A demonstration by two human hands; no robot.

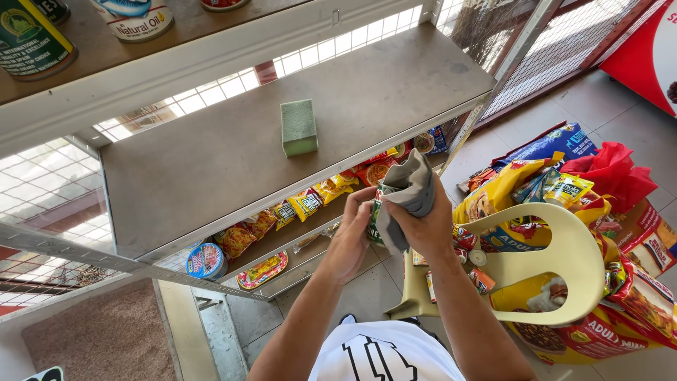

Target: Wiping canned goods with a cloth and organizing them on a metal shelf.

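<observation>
Left hand point(350, 233) clamped round a small, light, rigid green can point(376, 212) near the empty shelf point(211, 162), best gripped by its sides; right hand point(423, 229) presses a soft grey cloth point(409, 190) on it

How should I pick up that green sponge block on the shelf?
Come from above and pinch the two long sides of the green rectangular sponge block. It lies flat and alone on the bare grey metal shelf, its narrow width probably fitting between thumb and fingers.
</observation>
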